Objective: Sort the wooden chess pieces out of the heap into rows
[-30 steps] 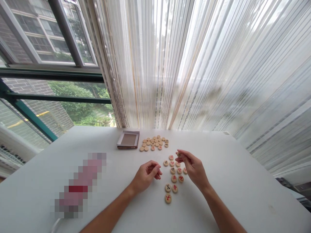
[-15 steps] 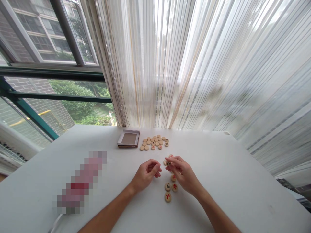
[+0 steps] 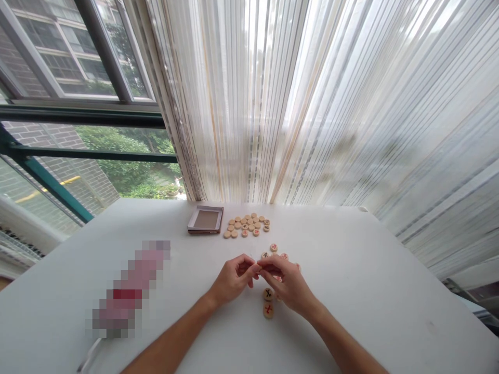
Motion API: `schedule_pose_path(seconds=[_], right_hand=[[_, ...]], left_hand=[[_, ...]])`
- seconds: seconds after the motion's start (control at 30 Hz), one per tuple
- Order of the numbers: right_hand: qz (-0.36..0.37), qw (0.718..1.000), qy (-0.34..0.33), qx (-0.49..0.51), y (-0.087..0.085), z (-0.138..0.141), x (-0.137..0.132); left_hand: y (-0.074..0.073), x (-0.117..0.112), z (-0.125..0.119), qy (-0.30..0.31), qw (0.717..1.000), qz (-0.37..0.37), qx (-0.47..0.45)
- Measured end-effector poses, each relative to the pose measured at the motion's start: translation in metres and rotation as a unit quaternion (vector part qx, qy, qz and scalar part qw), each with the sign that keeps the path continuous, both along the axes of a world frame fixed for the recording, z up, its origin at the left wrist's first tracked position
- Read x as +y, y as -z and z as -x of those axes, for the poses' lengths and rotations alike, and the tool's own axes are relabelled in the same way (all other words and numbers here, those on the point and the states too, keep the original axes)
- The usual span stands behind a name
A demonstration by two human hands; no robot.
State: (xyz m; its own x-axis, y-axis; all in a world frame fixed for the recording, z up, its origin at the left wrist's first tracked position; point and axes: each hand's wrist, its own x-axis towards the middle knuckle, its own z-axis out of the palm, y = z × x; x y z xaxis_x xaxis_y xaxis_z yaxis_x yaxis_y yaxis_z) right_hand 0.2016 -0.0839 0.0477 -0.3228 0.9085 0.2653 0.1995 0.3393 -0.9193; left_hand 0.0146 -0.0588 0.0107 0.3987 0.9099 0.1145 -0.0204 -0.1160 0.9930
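My left hand [image 3: 234,279] and my right hand [image 3: 287,281] meet over the white table, fingertips touching. Between their pinched thumbs and fingers is a small wooden xiangqi piece [image 3: 260,266], mostly covered. Close below the right hand lie a piece with a black character [image 3: 267,294] and one with a red character [image 3: 268,310]. Just beyond its fingers are a red-marked piece [image 3: 274,248] and a black-marked piece [image 3: 265,255]. More red-marked pieces show partly around the right hand, which hides some of them.
Farther back lies a cluster of round wooden pieces [image 3: 250,221], many blank side up. A shallow open box [image 3: 205,231] stands left of it. On the left of the table [image 3: 351,270] is a pixelated pink object [image 3: 128,291] with a white cord. Striped curtains [image 3: 249,104] hang behind.
My right hand has moved left from among the marked pieces to meet my left hand, bringing a piece with it. Pieces it covered at the far side now show. My left hand has barely moved.
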Motion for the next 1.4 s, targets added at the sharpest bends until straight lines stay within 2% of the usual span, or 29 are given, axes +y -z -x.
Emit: schedule_pose_path(seconds=[0.13, 0.4, 0.67, 1.07, 1.4], right_hand=[[-0.013, 1.0, -0.023, 0.001, -0.0038, 0.0045, -0.0037], [-0.019, 0.999, 0.021, -0.018, 0.0009, 0.0011, -0.0009], [0.007, 1.0, 0.025, 0.002, -0.0044, 0.0002, 0.0002], [0.026, 0.999, 0.027, 0.014, -0.0076, 0.0016, -0.001], [0.0, 0.999, 0.035, -0.015, -0.0072, 0.0011, -0.0012]], left_hand=[[0.0021, 0.0006, 0.0012, -0.003, 1.0, 0.008, -0.001], [-0.0055, -0.0024, 0.0003, 0.009, 1.0, 0.01, 0.005], [-0.0041, -0.0024, 0.0007, 0.043, 0.999, 0.006, -0.013], [-0.0077, -0.0069, -0.0006, 0.035, 0.999, -0.006, -0.015], [-0.0057, -0.0055, 0.0003, 0.04, 0.999, -0.021, -0.012]])
